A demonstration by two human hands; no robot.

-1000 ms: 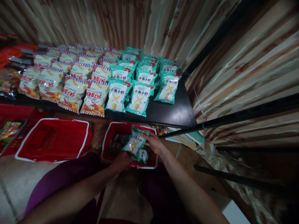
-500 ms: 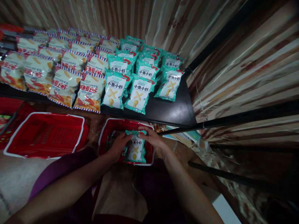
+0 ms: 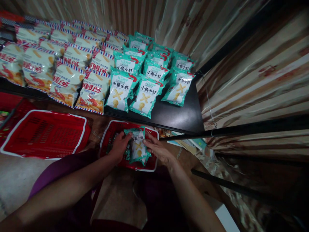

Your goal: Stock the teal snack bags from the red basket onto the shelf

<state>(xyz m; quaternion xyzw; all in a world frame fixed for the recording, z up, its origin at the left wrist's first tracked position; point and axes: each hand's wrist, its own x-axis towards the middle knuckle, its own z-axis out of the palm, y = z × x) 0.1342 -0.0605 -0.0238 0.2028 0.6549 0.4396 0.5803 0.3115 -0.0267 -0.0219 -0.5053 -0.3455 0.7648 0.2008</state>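
Observation:
In the red basket (image 3: 131,122) between my knees is a teal-and-white snack bag (image 3: 138,146) with yellow pictures on its front. My left hand (image 3: 120,146) is closed on the bag's upper left edge, thumb toward the front. At the bag's right edge, my right hand (image 3: 158,149) has its fingers stretched out and apart, the tips close against the packet. More teal packaging shows beneath and beside this bag, partly hidden by my left hand.
A dark shelf (image 3: 178,116) bears rows of teal snack bags (image 3: 145,96) and cream-and-red snack bags (image 3: 93,91). Another red basket (image 3: 48,112) stands at left. A black metal bar (image 3: 241,127) and a striped curtain (image 3: 241,90) border the right side.
The snack bag has shifted slightly up and left and tilted. My right hand has slid from its top down to its right edge, fingers straighter. The view has turned a little.

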